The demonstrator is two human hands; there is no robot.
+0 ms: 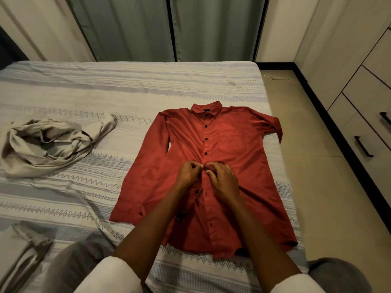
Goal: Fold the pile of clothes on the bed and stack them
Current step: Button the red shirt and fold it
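Note:
A red long-sleeved shirt lies face up and spread flat on the bed, collar at the far end, black buttons down the front. My left hand and my right hand meet at the shirt's button placket at mid-chest. Both pinch the red fabric there, fingers curled around a button spot. The upper buttons look fastened; the lower front lies slightly apart. A crumpled beige garment sits on the bed to the left, unfolded.
A folded pale cloth lies at the bed's near left corner. The bed's right edge borders a tiled floor, with drawers along the right wall. Curtains hang behind the bed.

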